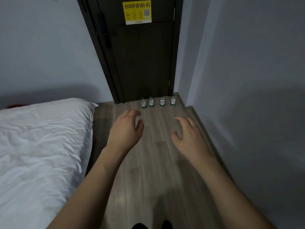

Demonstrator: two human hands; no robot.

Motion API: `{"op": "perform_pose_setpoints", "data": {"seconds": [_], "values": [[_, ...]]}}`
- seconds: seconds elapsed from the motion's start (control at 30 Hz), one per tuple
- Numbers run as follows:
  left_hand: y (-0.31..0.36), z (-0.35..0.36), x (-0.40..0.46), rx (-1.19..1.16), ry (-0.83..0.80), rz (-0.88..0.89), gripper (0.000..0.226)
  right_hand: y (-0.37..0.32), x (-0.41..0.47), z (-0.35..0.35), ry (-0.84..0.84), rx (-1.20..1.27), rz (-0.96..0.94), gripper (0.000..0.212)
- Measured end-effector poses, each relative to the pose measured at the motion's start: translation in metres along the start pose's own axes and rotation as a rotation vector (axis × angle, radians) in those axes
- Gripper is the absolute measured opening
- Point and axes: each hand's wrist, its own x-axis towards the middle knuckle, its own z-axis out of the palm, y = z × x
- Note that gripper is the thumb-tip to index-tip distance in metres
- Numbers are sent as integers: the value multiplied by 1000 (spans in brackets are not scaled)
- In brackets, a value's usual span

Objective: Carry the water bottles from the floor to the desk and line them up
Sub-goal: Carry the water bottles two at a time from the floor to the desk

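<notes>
Several small clear water bottles [156, 101] with white labels and green bases stand upright in a row on the wooden floor, right in front of the dark door. My left hand [127, 128] and my right hand [188, 133] are stretched out ahead of me above the floor, well short of the bottles. Both hands have loosely curled fingers and hold nothing. No desk is in view.
A bed with a white sheet [41, 146] fills the left side. The dark door [143, 55] with a yellow Wi-Fi sign [137, 12] closes off a narrow strip of wooden floor [156, 171]. A grey wall [255, 96] runs along the right.
</notes>
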Motion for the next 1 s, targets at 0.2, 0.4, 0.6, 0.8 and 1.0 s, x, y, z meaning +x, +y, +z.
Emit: {"op": "perform_pose_setpoints", "data": {"seconds": [0.2, 0.4, 0.6, 0.8, 1.0], "values": [[-36, 25, 77, -23, 2, -48, 33, 7, 80, 27, -27, -6, 7, 49], [-74, 52, 176, -15, -38, -10, 32, 10, 180, 60, -26, -4, 48, 49], [-119, 57, 302, -29, -39, 46, 33, -6, 303, 86, 8, 18, 62, 49], [-152, 75, 402, -85, -67, 71, 32, -6, 397, 114, 12, 0, 65, 50], [-177, 122, 486, -75, -153, 59, 32, 24, 483, 145, 7, -28, 149, 47]]}}
